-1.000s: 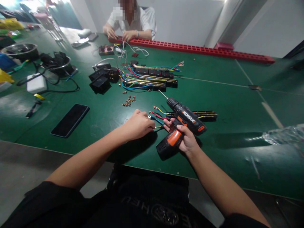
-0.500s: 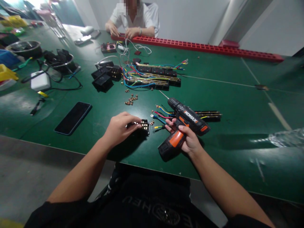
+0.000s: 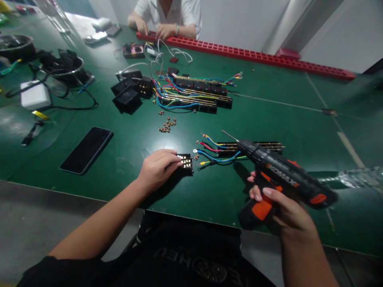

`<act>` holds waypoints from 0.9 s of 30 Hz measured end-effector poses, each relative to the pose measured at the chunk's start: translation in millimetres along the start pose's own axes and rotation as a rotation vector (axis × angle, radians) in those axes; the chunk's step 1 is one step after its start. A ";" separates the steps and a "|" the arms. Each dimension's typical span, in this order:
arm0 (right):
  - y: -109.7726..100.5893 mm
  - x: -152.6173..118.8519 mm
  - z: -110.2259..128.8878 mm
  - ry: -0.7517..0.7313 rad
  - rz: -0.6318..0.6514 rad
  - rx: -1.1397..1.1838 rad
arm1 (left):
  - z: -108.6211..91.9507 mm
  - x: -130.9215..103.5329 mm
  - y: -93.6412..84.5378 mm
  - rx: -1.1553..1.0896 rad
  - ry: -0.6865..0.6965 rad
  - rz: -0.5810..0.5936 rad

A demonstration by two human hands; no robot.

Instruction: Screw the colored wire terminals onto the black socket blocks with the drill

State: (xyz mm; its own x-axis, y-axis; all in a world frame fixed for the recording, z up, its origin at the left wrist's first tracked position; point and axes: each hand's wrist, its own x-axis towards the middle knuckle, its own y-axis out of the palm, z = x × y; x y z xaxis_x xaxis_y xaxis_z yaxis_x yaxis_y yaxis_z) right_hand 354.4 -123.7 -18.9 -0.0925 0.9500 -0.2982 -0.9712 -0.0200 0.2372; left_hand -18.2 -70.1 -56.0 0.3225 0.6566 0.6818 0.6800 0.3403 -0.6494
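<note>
Green worktop (image 3: 134, 185) with a pale wall (image 3: 233, 24) behind it. Clock positions are read about the black terminal block (image 3: 188, 163), with twelve toward the far edge. The block lies near the front edge, its brass contacts facing up. The left hand (image 3: 158, 167) reaches it from nine o'clock, its fingers closed on the near end. At three to four o'clock the right hand (image 3: 289, 205) grips the handle of a cordless drill (image 3: 277, 169), whose bit points toward ten o'clock.

Near strip: a black socket strip (image 3: 266, 146) with brass rails lies between two and three o'clock. Its coloured leads (image 3: 223, 159) are in place, judging by their layout, but their ring-tipped ends lie free just beside the block. No lead is seen joined to the block's exposed contacts, so that connection appears unmade; contacts under the fingers cannot be judged.

Far group: at twelve, wired strips (image 3: 194, 104) show rails and leads laid in, apparently further along; whether every joint is fastened cannot be told. Loose brass screws (image 3: 168, 125) lie at eleven, black housings (image 3: 128, 95) at ten to eleven, and a smartphone (image 3: 86, 150) at nine. A co-worker (image 3: 167, 24) sits near twelve behind a red perforated rail (image 3: 245, 56).
</note>
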 end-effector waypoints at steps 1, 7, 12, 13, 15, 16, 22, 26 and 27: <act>-7.8 -8.4 2.8 -0.043 -0.026 -0.072 | -0.6 -0.5 1.5 0.006 0.009 0.000; -26.1 -38.1 13.2 -0.232 -0.119 -0.426 | -3.9 3.7 1.6 -0.020 -0.011 0.017; -22.7 -38.3 6.6 -0.313 -0.249 -0.540 | -6.0 8.3 -5.4 -0.030 -0.109 0.000; -22.1 -37.5 5.5 -0.323 -0.254 -0.556 | -6.1 10.3 -6.9 -0.036 -0.148 0.014; -18.9 -34.7 3.9 -0.333 -0.223 -0.550 | -5.3 17.9 -9.1 -0.069 -0.249 0.063; -15.7 -32.3 3.2 -0.329 -0.196 -0.522 | -4.4 24.0 -9.4 -0.094 -0.303 0.097; 21.1 -6.1 -2.5 -0.310 -0.042 -0.184 | 2.2 81.3 5.9 -0.173 -0.382 0.485; 36.2 8.6 -5.6 -0.349 -0.009 -0.076 | -8.6 103.3 21.5 0.081 -0.317 0.781; 36.9 10.7 -6.3 -0.347 -0.004 -0.069 | -12.8 105.2 24.7 0.156 -0.331 0.817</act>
State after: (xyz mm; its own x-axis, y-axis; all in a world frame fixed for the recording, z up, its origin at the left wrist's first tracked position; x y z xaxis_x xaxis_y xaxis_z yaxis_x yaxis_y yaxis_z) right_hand 316.3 -116.3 -19.2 -0.0199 0.9992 0.0361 -0.9851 -0.0257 0.1702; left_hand 41.0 -1.3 4.0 0.4443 0.8864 -0.1301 0.2163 -0.2471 -0.9446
